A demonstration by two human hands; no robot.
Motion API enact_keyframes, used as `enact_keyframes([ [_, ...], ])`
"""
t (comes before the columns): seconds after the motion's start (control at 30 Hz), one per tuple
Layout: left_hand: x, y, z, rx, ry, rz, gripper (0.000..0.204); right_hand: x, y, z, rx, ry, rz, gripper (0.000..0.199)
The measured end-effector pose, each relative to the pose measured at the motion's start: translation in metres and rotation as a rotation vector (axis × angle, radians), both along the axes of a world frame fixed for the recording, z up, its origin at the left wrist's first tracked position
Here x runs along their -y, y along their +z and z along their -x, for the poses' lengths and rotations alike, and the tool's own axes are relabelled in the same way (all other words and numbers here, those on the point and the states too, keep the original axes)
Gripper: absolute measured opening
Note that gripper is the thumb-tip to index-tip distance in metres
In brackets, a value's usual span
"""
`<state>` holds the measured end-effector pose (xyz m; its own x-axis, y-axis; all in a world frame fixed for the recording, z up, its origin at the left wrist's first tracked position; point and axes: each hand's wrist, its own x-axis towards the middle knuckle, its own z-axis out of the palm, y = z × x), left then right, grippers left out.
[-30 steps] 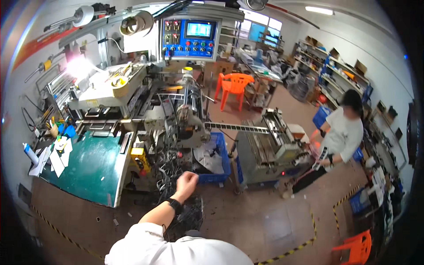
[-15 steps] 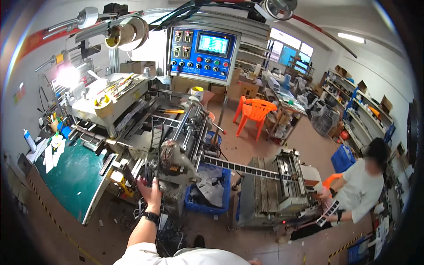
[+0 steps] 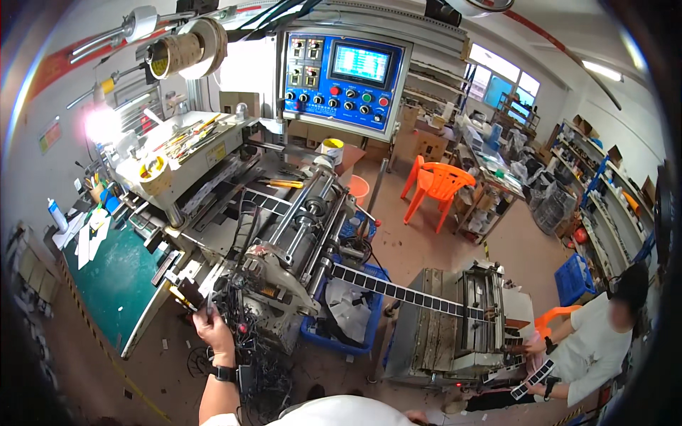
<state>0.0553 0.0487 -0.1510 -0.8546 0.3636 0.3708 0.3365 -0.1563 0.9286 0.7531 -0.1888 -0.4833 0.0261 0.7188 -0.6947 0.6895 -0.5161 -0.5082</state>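
Note:
My left hand (image 3: 214, 332), with a dark watch on its wrist, is raised at the near left corner of a metal roller machine (image 3: 273, 266). Its fingers are drawn together by a pale narrow part at the machine's edge. What they hold is too small to make out. Of my right hand (image 3: 415, 417) only a small patch shows at the lower edge, fingers hidden. A strip with black squares (image 3: 398, 290) runs from the rollers to a second machine (image 3: 465, 312) on the right. Dark cables (image 3: 256, 355) hang beside my left hand.
A blue control panel (image 3: 341, 85) with a lit screen stands above the machine. Below the strip sits a blue crate (image 3: 366, 341) of scraps. At the right a person (image 3: 593, 348) holds a similar strip. A green-topped table (image 3: 114, 284) is at left; an orange chair (image 3: 442, 186) stands farther back.
My left hand has moved left and a little down along the machine's near side, its spread fingers drawing together. The view has shifted. The other person still holds the strip.

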Motion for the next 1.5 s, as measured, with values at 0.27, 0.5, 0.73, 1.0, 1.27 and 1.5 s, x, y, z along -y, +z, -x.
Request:
enact_keyframes([
  [0.27,0.060,0.009,0.018,-0.230,0.010,0.310,0.017,-0.120,0.160,0.122,0.145,-0.019,0.278,0.034],
  [0.5,0.076,0.035,-0.019,-0.434,-0.113,0.174,0.048,-0.091,0.097,0.083,0.074,0.042,0.232,0.036],
  [0.73,0.051,0.067,-0.024,-0.361,-0.132,0.037,0.040,-0.089,0.085,0.071,0.106,-0.046,0.292,0.036],
  [1.0,-0.034,0.072,0.007,-0.084,-0.203,0.265,0.051,-0.089,0.077,0.062,0.095,-0.084,0.293,0.037],
  [1.27,-0.039,0.047,0.020,-0.435,0.000,0.356,0.033,-0.085,0.065,0.042,0.102,-0.169,0.320,0.038],
  [1.5,-0.056,0.093,0.048,-0.148,-0.323,0.198,0.030,-0.063,0.051,0.025,0.097,-0.268,0.384,0.038],
])
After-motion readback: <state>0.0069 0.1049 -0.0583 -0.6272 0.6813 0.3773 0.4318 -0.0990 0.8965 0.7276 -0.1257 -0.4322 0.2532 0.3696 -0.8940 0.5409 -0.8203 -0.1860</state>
